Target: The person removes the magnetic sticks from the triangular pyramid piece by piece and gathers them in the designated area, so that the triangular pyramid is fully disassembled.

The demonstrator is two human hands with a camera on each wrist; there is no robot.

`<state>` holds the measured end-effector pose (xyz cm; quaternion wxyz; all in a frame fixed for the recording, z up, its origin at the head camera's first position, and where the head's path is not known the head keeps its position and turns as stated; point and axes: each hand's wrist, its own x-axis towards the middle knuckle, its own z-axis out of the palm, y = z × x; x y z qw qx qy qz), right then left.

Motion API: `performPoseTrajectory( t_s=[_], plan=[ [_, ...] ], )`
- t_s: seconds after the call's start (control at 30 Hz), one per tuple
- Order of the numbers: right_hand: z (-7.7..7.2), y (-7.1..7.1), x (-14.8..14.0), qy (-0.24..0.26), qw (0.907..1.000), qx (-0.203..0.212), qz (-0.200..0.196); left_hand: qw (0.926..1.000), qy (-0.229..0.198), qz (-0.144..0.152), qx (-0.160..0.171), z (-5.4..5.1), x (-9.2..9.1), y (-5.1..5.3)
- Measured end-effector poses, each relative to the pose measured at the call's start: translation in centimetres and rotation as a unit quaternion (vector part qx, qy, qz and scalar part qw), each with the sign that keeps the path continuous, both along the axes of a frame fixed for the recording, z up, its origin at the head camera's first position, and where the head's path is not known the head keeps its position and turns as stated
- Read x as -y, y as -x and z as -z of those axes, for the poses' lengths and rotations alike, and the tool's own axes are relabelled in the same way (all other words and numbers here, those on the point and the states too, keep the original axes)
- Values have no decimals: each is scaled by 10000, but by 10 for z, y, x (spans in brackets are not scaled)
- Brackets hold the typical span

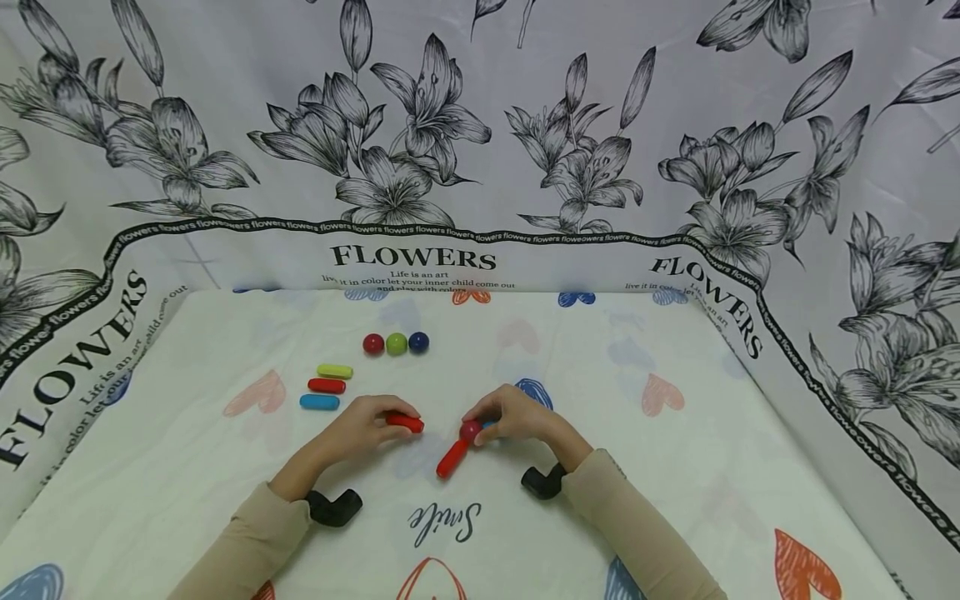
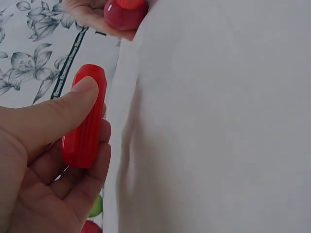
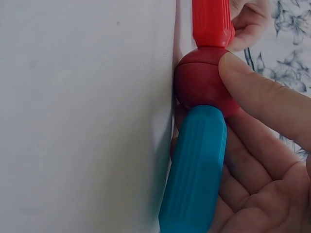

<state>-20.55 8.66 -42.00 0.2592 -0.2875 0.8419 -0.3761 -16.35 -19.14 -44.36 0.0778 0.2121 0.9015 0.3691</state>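
My left hand (image 1: 372, 428) pinches a red stick (image 1: 406, 422) between thumb and fingers; the left wrist view shows the thumb lying along the stick (image 2: 84, 119). My right hand (image 1: 517, 418) grips a dark red ball (image 1: 470, 431). From that ball a second red stick (image 1: 452, 459) points toward the front. In the right wrist view a blue stick (image 3: 194, 170) joins the other side of the ball (image 3: 201, 77), my thumb pressing on the ball. The two hands are apart, with a gap between the left hand's stick and the ball.
A red ball (image 1: 373, 343), a green ball (image 1: 396, 343) and a dark blue ball (image 1: 418, 342) stand in a row at the back. Left of the hands lie yellow-green (image 1: 334, 371), red (image 1: 327, 386) and blue (image 1: 319, 402) sticks. Black pieces (image 1: 335, 507) sit by both wrists.
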Motion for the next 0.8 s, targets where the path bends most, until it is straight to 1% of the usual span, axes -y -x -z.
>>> performPoseTrajectory(
  t_s=[0.1, 0.23, 0.33, 0.5, 0.6, 0.8],
  plan=[
    [0, 0, 0, -2, 10000, -2, 3, 9998, 33, -189, 20, -2, 6, -3],
    [0, 0, 1, 1, 10000, 67, 65, 9994, 49, -344, 39, -3, 14, -7],
    [0, 0, 0, 17, 10000, 76, 53, 9992, 58, -384, -11, -4, 20, -8],
    [1, 0, 0, 56, 9999, 79, 37, 9986, 25, -529, -90, -6, 28, -9],
    [1, 1, 0, 74, 9999, 72, 32, 9980, 50, -616, -157, -7, 33, -10],
    [3, 2, 0, 63, 10000, 8, 0, 9966, 69, -696, -436, -4, 45, -13]
  ],
)
